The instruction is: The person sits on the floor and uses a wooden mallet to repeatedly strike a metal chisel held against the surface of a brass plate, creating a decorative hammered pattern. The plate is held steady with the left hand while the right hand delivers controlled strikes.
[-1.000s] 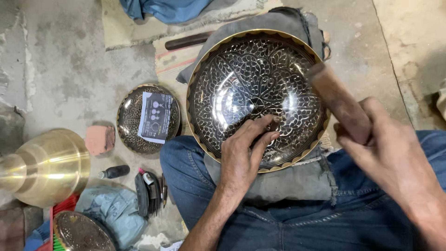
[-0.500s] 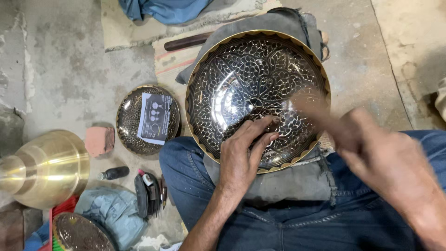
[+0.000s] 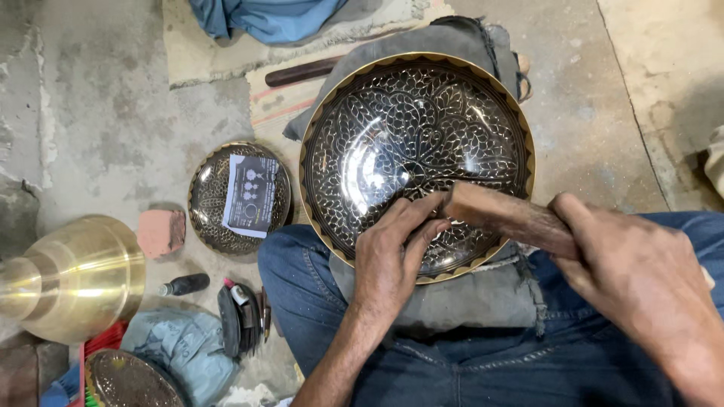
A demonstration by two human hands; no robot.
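Note:
A large round engraved metal plate (image 3: 407, 128), black with a leaf pattern and a brass rim, rests on a grey cloth (image 3: 460, 301) over my lap. My left hand (image 3: 392, 256) presses on the plate's lower part, fingers pinched together as if around a small tool that stays hidden. My right hand (image 3: 641, 279) grips a wooden mallet (image 3: 501, 215). The mallet's end is down beside my left fingertips.
A smaller engraved plate (image 3: 226, 218) with a paper sheet on it lies on the concrete floor at left. A brass vessel (image 3: 72, 275), a pink brick piece (image 3: 161, 232), a small black bottle (image 3: 185, 284), a dark pouch (image 3: 237, 316) and blue cloth (image 3: 264, 15) surround it.
My right hand has swung the mallet down from its raised position to my left fingertips. My left hand and the plate have stayed in place.

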